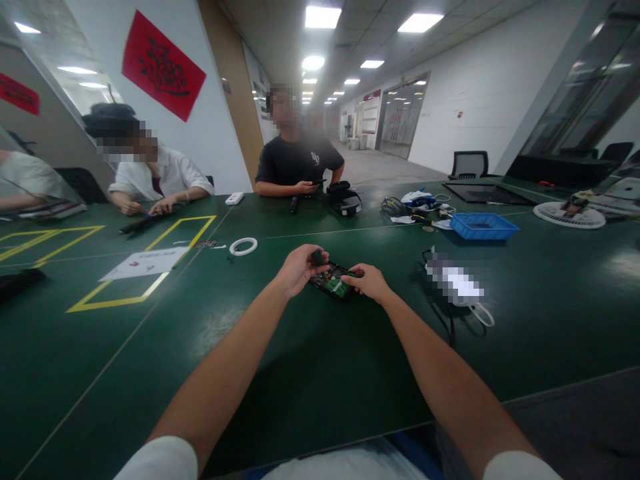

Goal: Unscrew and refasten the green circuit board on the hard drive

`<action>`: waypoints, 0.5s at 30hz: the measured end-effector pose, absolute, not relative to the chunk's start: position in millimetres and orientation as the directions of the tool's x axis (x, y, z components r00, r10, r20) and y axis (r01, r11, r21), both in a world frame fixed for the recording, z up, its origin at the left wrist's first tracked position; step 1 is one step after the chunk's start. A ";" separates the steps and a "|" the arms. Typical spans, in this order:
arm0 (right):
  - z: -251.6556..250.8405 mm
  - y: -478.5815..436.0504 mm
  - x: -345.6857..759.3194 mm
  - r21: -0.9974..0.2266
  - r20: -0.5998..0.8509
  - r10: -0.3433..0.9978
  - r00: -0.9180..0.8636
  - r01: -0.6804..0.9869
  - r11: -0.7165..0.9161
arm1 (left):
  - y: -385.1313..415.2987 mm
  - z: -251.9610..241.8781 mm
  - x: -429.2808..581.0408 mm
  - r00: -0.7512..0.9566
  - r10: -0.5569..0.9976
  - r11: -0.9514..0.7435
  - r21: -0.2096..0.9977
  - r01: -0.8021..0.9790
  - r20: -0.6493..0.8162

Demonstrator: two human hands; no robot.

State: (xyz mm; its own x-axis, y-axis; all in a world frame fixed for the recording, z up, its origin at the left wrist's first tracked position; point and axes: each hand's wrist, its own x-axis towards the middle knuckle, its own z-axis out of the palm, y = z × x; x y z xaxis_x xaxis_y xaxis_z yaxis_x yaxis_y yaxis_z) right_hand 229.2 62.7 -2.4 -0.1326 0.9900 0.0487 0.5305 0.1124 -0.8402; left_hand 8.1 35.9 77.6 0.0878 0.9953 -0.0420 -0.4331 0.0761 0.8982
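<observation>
On the green table lies an opened black electronic device with a green circuit board (338,287) exposed inside its shell. My left hand (299,268) is at its upper left, the fingers closed around a small dark block-like piece (318,257) just above the shell. What that piece is, I cannot make out. My right hand (371,283) grips the device's right edge between thumb and fingers. Something dark and reddish shows by the right fingertips, too small to name.
A white ring-shaped coil (243,247) lies to the left, beyond it a paper sheet (145,263) and yellow tape outlines. At right are a pixelated object with a white cable (483,315), a blue tray (484,235) and a round white grille (569,216). Several people sit across the table.
</observation>
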 end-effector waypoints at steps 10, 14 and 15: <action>-5.7 65.2 230.6 -0.842 0.052 0.989 -0.141 0.525 0.119 | 35.4 79.2 3.3 0.130 0.991 0.066 0.927 -0.369 -0.019; -5.1 64.6 230.3 -0.846 0.060 0.989 -0.137 0.519 0.123 | 35.4 78.6 4.8 0.093 0.995 0.063 0.917 -0.395 -0.028; -4.8 64.4 230.3 -0.846 0.059 0.989 -0.137 0.519 0.123 | 35.2 78.5 5.4 0.084 0.996 0.058 0.916 -0.397 -0.027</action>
